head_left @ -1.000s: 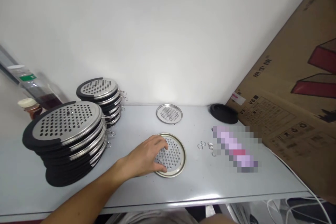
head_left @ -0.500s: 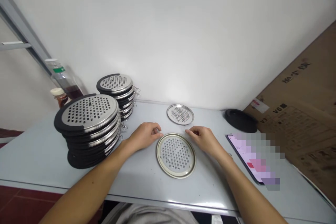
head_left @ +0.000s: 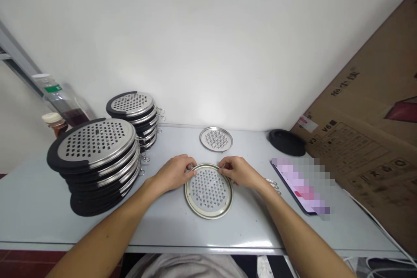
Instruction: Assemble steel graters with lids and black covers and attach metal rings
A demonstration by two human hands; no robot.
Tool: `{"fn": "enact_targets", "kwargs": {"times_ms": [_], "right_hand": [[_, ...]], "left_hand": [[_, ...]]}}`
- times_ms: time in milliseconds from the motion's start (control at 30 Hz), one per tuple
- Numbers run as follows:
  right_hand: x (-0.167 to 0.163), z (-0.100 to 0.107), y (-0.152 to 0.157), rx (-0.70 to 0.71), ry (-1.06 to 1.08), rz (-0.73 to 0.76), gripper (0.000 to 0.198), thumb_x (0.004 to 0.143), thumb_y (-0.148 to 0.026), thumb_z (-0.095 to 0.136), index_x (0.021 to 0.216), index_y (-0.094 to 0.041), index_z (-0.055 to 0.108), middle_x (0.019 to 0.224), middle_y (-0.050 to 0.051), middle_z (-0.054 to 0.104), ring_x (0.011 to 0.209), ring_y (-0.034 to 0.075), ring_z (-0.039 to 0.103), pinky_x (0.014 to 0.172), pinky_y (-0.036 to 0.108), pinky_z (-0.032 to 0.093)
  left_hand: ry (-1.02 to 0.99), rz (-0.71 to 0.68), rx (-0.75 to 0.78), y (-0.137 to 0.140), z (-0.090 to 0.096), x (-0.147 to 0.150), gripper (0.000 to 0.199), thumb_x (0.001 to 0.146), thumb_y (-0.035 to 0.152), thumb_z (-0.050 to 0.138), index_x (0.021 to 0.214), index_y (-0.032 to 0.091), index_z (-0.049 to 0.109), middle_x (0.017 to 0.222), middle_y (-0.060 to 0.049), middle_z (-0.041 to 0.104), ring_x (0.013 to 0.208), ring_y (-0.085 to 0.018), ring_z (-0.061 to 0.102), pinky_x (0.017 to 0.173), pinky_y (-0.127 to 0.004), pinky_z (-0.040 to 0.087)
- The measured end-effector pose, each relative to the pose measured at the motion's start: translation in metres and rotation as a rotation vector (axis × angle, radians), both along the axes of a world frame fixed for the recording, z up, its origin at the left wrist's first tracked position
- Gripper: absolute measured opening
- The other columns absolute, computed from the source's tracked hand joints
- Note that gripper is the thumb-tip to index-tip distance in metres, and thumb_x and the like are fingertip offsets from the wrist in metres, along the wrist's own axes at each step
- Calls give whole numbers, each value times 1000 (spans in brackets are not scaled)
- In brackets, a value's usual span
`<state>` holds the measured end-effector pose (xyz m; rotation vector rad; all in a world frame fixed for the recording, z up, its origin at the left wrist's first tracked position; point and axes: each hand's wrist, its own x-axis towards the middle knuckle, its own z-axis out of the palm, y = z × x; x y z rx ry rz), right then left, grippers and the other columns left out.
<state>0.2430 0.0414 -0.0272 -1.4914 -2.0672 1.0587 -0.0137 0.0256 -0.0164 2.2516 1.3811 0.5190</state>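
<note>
The left hand [head_left: 176,173] had its thumb on the upper-left rim of the perforated disc [head_left: 209,193], its forefinger curled just beyond the edge; the gap between them was narrow, though I could not tell whether they gripped. The right hand [head_left: 239,170] pinched the rim's upper-right part between thumb and forefinger. Half a second earlier the right fingers had stood clear of the rim and the left ones just beside it; a second earlier only the left hand was in view, spread over the disc.

The disc lay on the tabletop [head_left: 241,230] in front of the person, its broad face upward and its raised rim running all round. Being round, it had no end that pointed anywhere and no clear long axis.

Beyond it, near the wall, lay a second disc [head_left: 216,139], also flat. Some wire rings [head_left: 273,184] showed beside the right forearm, then a partly blurred phone [head_left: 289,182], slanting, with a black piece [head_left: 287,142] behind it and a cardboard box [head_left: 368,139] at the far right. On the left stood a front stack [head_left: 97,143] of black-edged discs, with a rear stack [head_left: 137,115] behind it.
</note>
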Motion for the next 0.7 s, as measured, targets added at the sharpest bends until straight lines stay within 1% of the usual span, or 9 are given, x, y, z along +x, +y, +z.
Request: {"fn": "enact_targets", "kwargs": {"times_ms": [67, 133, 233, 333, 367, 433, 500, 633, 700], "right_hand": [[-2, -2, -1, -62, 36, 0, 19, 83, -32, 58, 90, -17, 67, 61, -1, 61, 41, 11, 51, 39, 22, 38], [-5, -5, 0, -37, 47, -6, 20, 86, -32, 55, 91, -16, 66, 57, -2, 60, 38, 11, 51, 40, 22, 39], [-7, -8, 4, 191, -27, -62, 21, 88, -28, 50, 86, -17, 68, 60, 0, 64, 47, 13, 57, 51, 24, 45], [-6, -12, 10, 382, -91, -118, 18, 87, -25, 53, 87, -17, 69, 75, 4, 69, 68, 18, 63, 69, 29, 47], [-5, -14, 13, 415, -99, -134, 18, 87, -24, 53, 93, -17, 68, 84, 6, 70, 75, 19, 64, 74, 30, 47], [-3, -16, 20, 479, -135, -155, 27, 88, -20, 53, 113, -17, 64, 105, 10, 68, 85, 20, 64, 81, 31, 47], [-1, -18, 27, 524, -208, -137, 33, 89, -18, 52, 121, -18, 60, 116, 10, 64, 93, 20, 63, 84, 30, 46], [-1, -18, 34, 507, -295, -91, 20, 91, -20, 54, 105, -20, 68, 105, 7, 66, 90, 20, 64, 80, 28, 46], [-1, -16, 32, 525, -336, -94, 19, 92, -21, 52, 101, -20, 69, 103, 8, 64, 86, 20, 63, 76, 28, 46]], "left_hand": [[5, 7, 1, 0, 1, 0, 13, 84, 28, 58, 89, 23, 68, 84, -1, 65, 75, -18, 60, 70, -28, 45], [18, 13, 7, 1, 2, 0, 14, 85, 26, 56, 89, 23, 69, 82, -1, 64, 74, -17, 59, 69, -28, 44], [31, 18, 19, 1, 3, 0, 15, 86, 24, 54, 89, 23, 69, 81, -1, 64, 72, -17, 59, 67, -28, 44], [31, 15, 30, 1, 3, 0, 16, 86, 23, 53, 89, 23, 69, 81, -2, 64, 72, -17, 59, 67, -28, 43], [31, 14, 34, 0, 2, 0, 16, 86, 23, 53, 89, 23, 68, 81, -2, 64, 72, -17, 59, 67, -28, 43], [31, 11, 42, 0, 2, 0, 15, 86, 22, 53, 88, 23, 68, 80, -2, 64, 71, -17, 59, 67, -28, 43], [31, 11, 46, 0, 1, 1, 15, 86, 23, 53, 86, 23, 67, 80, -2, 64, 71, -18, 59, 67, -28, 43], [20, 34, 45, 2, -3, 1, 18, 87, 22, 51, 94, 23, 68, 84, -2, 67, 77, -18, 61, 70, -28, 45], [13, 49, 47, 3, -5, 1, 21, 88, 22, 50, 99, 23, 69, 86, -3, 68, 79, -19, 61, 73, -29, 45]]}}
